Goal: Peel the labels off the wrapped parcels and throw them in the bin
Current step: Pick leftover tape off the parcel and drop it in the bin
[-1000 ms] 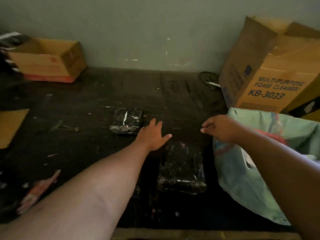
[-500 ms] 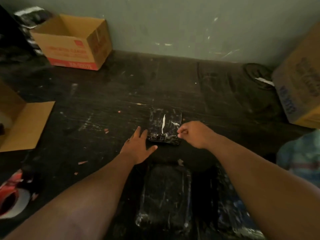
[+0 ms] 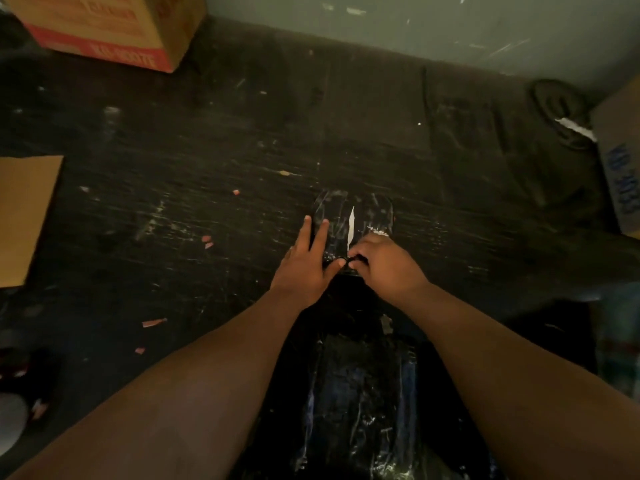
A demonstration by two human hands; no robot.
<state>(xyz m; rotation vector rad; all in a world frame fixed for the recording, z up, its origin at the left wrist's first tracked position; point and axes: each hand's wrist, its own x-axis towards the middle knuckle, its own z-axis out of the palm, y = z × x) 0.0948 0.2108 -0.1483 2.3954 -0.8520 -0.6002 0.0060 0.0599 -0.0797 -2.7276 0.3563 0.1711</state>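
Observation:
A small black wrapped parcel (image 3: 367, 216) lies on the dark table (image 3: 207, 161), with a thin white label strip (image 3: 351, 225) running down its middle. My left hand (image 3: 306, 268) lies flat with fingers spread, two fingertips on the parcel's left part and the thumb at its near edge. My right hand (image 3: 384, 265) is curled at the parcel's near edge, fingertips pinched at the lower end of the strip. A larger black wrapped parcel (image 3: 360, 403) lies nearer me, between my forearms. The pale green bin bag (image 3: 620, 344) shows blurred at the right edge.
An orange cardboard box (image 3: 104, 32) stands at the back left. A brown cardboard flap (image 3: 24, 216) juts in from the left. Another box with blue print (image 3: 620, 168) sits at the right, a dark coil (image 3: 557, 105) behind it. Small paper scraps (image 3: 154, 322) dot the table.
The view has swung left and closer, away from the bin bag. Both hands have moved forward onto the small parcel; the right hand has come over from the bag side to the strip.

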